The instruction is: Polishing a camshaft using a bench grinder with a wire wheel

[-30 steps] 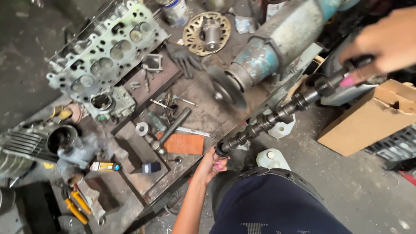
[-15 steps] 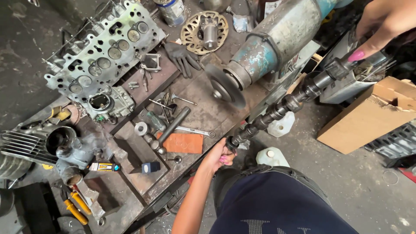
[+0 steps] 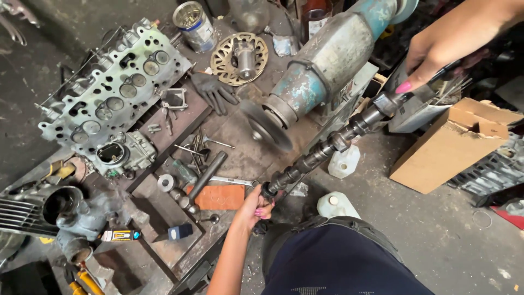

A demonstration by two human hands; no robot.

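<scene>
Camshaft (image 3: pixel 327 150) gripped at both ends by closed fingers (image 3: pixel 261 210).

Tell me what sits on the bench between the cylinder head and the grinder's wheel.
In the head view, a dark work glove lies between the cylinder head and the grinding wheel, with a small square metal frame beside it and loose valves lower down.

A single head-worn camera looks steeply down from above the person's own lap, fairly close, facing a cluttered workbench (image 3: pixel 229 136) that fills the left and far side, with the concrete floor (image 3: pixel 436 229) to the right and near; no second view shares the scene.
</scene>
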